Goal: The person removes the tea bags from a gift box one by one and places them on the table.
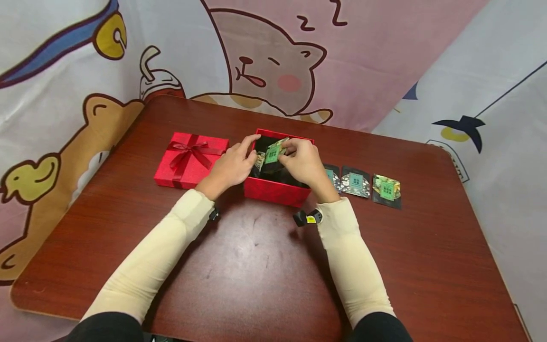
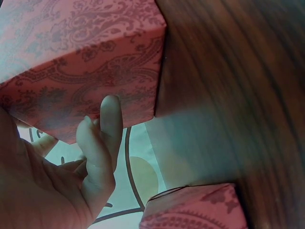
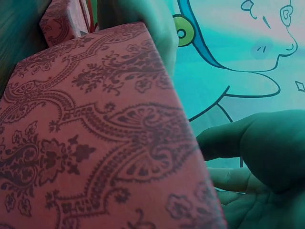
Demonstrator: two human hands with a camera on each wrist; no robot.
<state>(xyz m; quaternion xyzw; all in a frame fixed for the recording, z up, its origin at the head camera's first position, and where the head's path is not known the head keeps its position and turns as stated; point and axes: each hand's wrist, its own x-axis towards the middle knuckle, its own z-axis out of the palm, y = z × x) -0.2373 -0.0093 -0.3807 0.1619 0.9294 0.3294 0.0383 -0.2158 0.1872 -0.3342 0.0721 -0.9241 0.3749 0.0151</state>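
Observation:
A red gift box [image 1: 278, 192] stands without its lid at mid table, dark inside. My left hand [image 1: 232, 164] holds its left rim; in the left wrist view, fingers [image 2: 110, 114] lie against the patterned outer wall. Over the opening, my right hand [image 1: 303, 159] pinches a flat sachet with a green label [image 1: 272, 153], tilted. Another gold-toned sachet [image 1: 259, 160] shows by the left thumb, inside the box. From the right wrist view, the box wall [image 3: 109, 124] hides the fingertips of the right hand [image 3: 257, 162].
The red lid with a ribbon bow [image 1: 192, 159] lies left of the box. To the right, a row of flat sachets lies on the table: one partly behind the right wrist, a silver-patterned one [image 1: 355, 181], and a green-labelled one [image 1: 386, 191]. A printed cloth [image 1: 363, 71] hangs behind.

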